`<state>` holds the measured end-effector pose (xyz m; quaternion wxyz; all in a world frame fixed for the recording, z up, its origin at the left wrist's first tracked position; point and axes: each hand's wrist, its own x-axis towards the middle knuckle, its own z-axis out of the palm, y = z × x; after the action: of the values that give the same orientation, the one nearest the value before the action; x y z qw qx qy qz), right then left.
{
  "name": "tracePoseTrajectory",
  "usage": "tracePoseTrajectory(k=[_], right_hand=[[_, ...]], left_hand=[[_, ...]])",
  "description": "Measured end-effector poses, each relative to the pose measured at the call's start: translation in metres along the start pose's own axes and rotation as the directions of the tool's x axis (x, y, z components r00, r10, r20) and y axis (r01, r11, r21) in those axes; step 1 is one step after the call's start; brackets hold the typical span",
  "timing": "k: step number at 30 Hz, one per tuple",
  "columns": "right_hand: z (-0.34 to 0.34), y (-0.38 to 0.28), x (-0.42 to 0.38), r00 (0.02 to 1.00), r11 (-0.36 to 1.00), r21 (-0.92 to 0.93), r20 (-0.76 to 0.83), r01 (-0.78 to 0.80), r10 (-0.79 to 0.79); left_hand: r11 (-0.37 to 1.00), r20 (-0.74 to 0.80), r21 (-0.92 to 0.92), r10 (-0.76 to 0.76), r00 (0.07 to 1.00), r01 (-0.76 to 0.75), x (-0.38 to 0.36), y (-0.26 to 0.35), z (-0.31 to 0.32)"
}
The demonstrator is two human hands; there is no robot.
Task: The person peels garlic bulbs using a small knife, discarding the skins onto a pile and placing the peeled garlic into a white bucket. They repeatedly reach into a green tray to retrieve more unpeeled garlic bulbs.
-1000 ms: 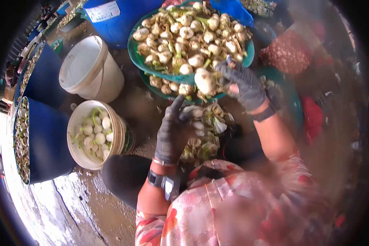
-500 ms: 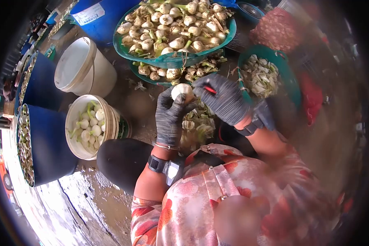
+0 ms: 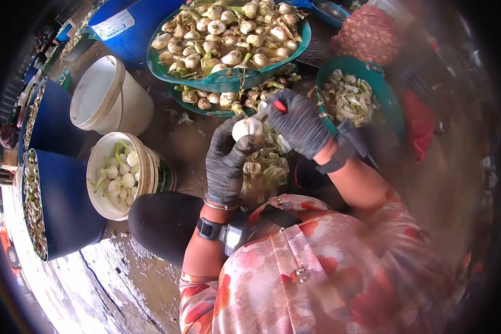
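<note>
Fingers of the left hand (image 3: 225,170) curl around a white bulb (image 3: 247,129) at mid-frame, while the right hand (image 3: 301,127), closed on a red tool (image 3: 280,106), apparently works at its top, needing a steady grip, above peelings (image 3: 266,171) just below centre.

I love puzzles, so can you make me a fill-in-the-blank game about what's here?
The left hand holds a bulb whose colour is ____.
A piece in the right hand is coloured ____.
Both hands wear ____.
The bucket by the knee holds more ____.

Missing words: white; red; gloves; bulbs.
</note>
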<state>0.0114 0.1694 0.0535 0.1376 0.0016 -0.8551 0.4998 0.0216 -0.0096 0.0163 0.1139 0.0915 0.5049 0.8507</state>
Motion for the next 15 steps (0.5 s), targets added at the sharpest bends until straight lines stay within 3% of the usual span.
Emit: tracePoseTrajectory(k=[1, 3, 5, 7, 8, 9, 11, 12, 14, 15], right_hand=[[-0.003, 0.009, 0.004, 1.0, 1.0, -0.001, -0.001, 0.002, -0.002], [-0.012, 0.029, 0.013, 0.994, 0.98, -0.169, -0.053, -0.107, 0.099], [-0.027, 0.045, 0.023, 0.982, 0.976, -0.109, -0.045, -0.188, 0.184], [-0.035, 0.071, 0.026, 0.967, 0.892, -0.377, -0.143, -0.25, 0.21], [-0.038, 0.084, 0.024, 0.977, 0.921, -0.367, -0.207, -0.133, 0.058], [-0.038, 0.073, 0.023, 0.977, 0.922, -0.364, -0.205, -0.134, 0.061], [-0.04, 0.025, 0.015, 0.97, 0.984, -0.146, -0.206, 0.098, -0.127], [-0.042, 0.006, 0.01, 0.97, 0.985, -0.144, -0.21, 0.09, -0.119], [-0.044, -0.021, 0.001, 0.894, 0.812, -0.374, 0.167, 0.447, -0.416], [-0.041, -0.024, -0.001, 0.896, 0.813, -0.377, 0.163, 0.443, -0.413]], left_hand=[[1.0, 0.001, -0.001, 0.002, 1.0, -0.002, -0.002, 0.002, 0.0], [0.967, 0.112, -0.212, -0.122, 0.986, 0.144, -0.006, 0.008, -0.002], [0.962, 0.151, -0.223, -0.124, 0.981, 0.156, -0.006, 0.008, -0.005], [0.873, 0.205, -0.421, -0.175, 0.963, 0.248, -0.007, 0.012, -0.006], [0.856, 0.233, -0.432, -0.196, 0.952, 0.283, -0.007, 0.009, -0.011], [0.857, 0.23, -0.431, -0.199, 0.953, 0.283, -0.006, 0.007, -0.014], [0.931, 0.259, -0.292, -0.145, 0.955, 0.22, -0.004, 0.003, -0.016], [0.944, 0.21, -0.224, -0.195, 0.958, 0.241, -0.003, 0.012, -0.006], [0.951, 0.232, -0.179, -0.208, 0.95, 0.252, -0.003, 0.007, -0.009], [0.958, 0.25, -0.14, -0.209, 0.945, 0.249, -0.002, 0.005, -0.009]])
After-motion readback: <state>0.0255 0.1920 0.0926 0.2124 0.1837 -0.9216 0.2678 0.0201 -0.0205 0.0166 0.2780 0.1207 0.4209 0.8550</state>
